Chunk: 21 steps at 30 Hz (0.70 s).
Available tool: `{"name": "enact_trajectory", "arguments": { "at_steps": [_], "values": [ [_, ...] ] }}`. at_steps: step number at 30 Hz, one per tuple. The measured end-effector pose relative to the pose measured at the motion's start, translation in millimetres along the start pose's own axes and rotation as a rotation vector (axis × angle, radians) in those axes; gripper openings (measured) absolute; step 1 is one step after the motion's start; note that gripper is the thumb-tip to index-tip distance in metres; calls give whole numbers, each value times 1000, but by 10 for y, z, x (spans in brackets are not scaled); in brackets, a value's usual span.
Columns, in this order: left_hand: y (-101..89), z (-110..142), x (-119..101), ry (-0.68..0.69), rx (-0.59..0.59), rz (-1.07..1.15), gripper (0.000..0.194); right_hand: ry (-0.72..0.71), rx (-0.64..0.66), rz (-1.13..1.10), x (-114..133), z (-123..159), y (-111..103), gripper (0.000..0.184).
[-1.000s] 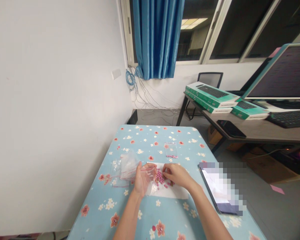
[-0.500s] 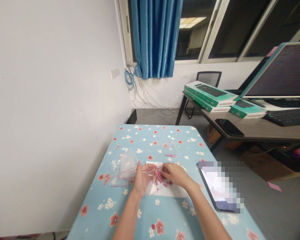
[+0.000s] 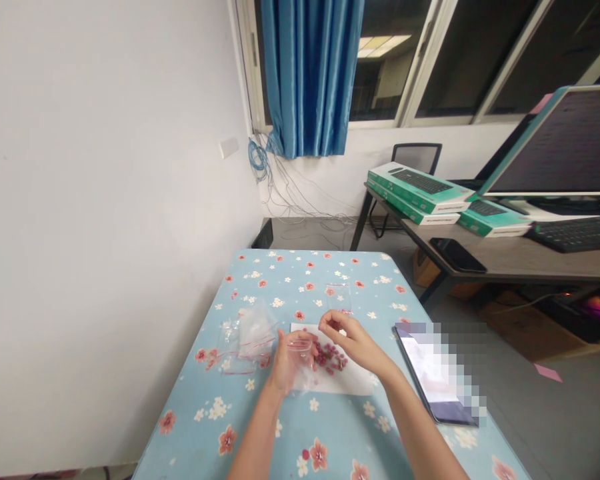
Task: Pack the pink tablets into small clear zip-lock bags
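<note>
From the head view, I have my left hand (image 3: 284,368) closed around a clear zip bag (image 3: 304,363), its red-striped mouth turned up beside the fingertips. The bag sits over the left part of a white sheet (image 3: 355,383), just left of the loose pink beads (image 3: 334,358), which lie spread over the middle of that sheet.

My right hand (image 3: 350,339) hovers above the far edge of the sheet with thumb and fingers curled together; I cannot tell whether a bead is pinched there. Its fingertips are near the close end of a small bead bag (image 3: 339,298), which lies flat beyond the sheet with pink beads along its near end.

On my left, a stack of clear bags (image 3: 256,331) spreads close to the left hand and reaches toward the left edge of the flowered table (image 3: 273,275). That edge runs near the wall (image 3: 105,220). On my right, a lit device (image 3: 425,370), partly pixelated, lies along the right edge, with a strip of cloth between it and my right forearm. The cloth also shows between the near edge of the sheet and me, and from the bead bag to the far rounded corners. Past the right edge, across a stretch of floor, stands a desk (image 3: 525,261) holding green keyboard boxes (image 3: 415,189).
</note>
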<state>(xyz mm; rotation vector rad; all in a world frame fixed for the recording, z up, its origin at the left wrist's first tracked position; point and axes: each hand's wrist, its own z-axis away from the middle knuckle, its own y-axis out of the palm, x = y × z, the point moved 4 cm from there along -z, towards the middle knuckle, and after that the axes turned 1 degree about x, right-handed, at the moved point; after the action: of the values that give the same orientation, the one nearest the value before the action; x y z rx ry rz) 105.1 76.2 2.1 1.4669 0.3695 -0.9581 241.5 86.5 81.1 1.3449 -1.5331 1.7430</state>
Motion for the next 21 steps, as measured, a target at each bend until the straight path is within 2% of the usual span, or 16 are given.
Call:
{"name": "enact_trajectory", "arguments": {
  "at_steps": [4, 7, 11, 15, 17, 21],
  "values": [
    [-11, -6, 35, 26, -42, -3, 66, -69, 1, 87, 177, 4, 135, 24],
    [-31, -21, 52, 36, -59, -14, 66, -121, 17, 204, 219, -4, 212, 25],
    [-48, -29, 49, 32, -52, -35, 66, -156, -22, 182, 179, -12, 128, 25],
    [-12, -16, 1, 19, 1, -6, 69, -98, -74, 242, 15, -3, -74, 18],
    [5, -9, -32, 17, 2, 19, 72, -13, -10, 329, -132, 8, -122, 14],
    [7, -5, -67, 6, -28, 51, 73, 118, 128, 414, -420, 33, -107, 20]
  ]
}}
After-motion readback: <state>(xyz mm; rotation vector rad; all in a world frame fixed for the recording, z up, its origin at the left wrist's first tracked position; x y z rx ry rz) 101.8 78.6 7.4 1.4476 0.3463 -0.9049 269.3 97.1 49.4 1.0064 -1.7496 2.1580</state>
